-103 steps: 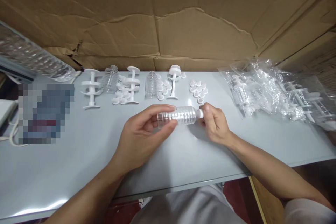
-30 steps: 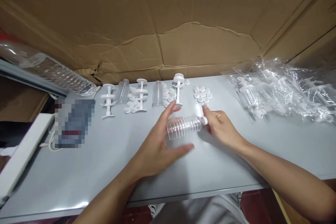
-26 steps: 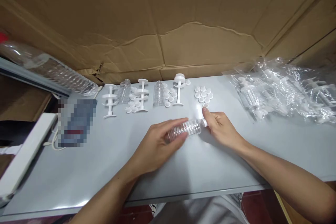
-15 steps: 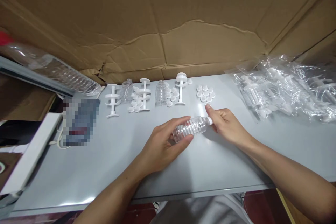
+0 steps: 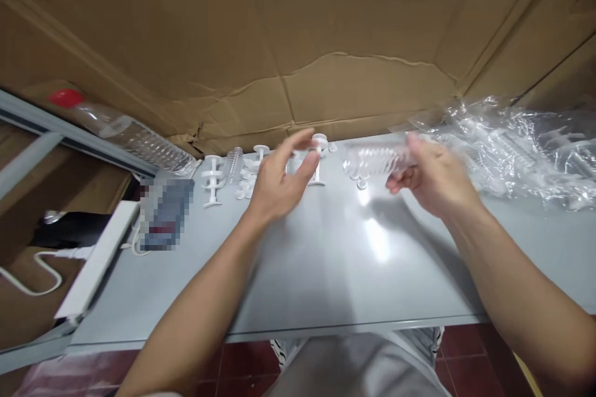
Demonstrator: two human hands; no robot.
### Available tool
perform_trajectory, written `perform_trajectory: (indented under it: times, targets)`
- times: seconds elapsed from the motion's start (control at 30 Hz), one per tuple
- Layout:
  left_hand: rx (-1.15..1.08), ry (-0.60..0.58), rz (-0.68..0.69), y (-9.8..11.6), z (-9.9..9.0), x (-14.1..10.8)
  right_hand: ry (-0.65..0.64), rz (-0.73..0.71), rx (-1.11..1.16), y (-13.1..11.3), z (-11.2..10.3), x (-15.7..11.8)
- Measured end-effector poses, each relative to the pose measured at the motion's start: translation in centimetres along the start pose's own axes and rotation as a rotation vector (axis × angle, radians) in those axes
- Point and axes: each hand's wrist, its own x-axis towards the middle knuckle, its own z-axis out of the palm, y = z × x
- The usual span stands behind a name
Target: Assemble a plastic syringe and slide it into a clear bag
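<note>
Small clear ribbed bottle [image 5: 377, 160], held crosswise above the desk [image 5: 354, 260] in the right hand [image 5: 431, 177], fingers closed round its right end; blurred by motion, so cap end hard to make out. Left hand [image 5: 279, 177] empty, fingers spread apart, hovering beside the row of parts at the back edge and holding nothing.

Progress, judged from the layout: one bottle in hand and apparently finished with, though no cap clearly visible on it. Left to go: two more small bottles [image 5: 233, 164] lying in the back row, several white spindle-shaped pieces [image 5: 213, 181] standing upright, and scattered white caps [image 5: 245, 180] between them. Heap of clear plastic bags [image 5: 516, 146] at the right holding more of the same parts, count impossible to tell.

Hidden or unclear: the further caps behind the held bottle, mostly masked by it; one spindle [image 5: 318, 161] partly covered by the left hand's fingertips. A pixelated object [image 5: 165, 214] at the left, not identifiable. Large bottle with red cap [image 5: 125, 133] lying along a metal rail at far left, a white strip [image 5: 95, 260] and cable below it. Cardboard [image 5: 298, 31] filling the whole background.
</note>
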Motion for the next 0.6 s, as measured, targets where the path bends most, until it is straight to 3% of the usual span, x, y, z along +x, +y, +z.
perform_trajectory:
  times: [0.07,0.13,0.2,0.33,0.6]
  targets:
    - [0.366,0.112,-0.118,-0.9,1.5,2.4,0.134,-0.097,0.133,-0.1,-1.5,1.3]
    - [0.659,0.064,-0.19,-1.7,3.3,4.0,0.209,-0.137,0.231,-0.1,-2.6,2.4]
    - [0.814,-0.019,-0.238,-2.1,4.9,4.9,0.258,-0.127,0.287,0.1,-3.4,3.1]
    - [0.892,-0.078,-0.294,-2.4,6.5,5.3,0.27,-0.105,0.295,0.6,-3.6,3.6]
    - [0.869,-0.099,-0.289,-2.3,6.9,4.8,0.236,-0.092,0.255,1.0,-3.2,3.5]
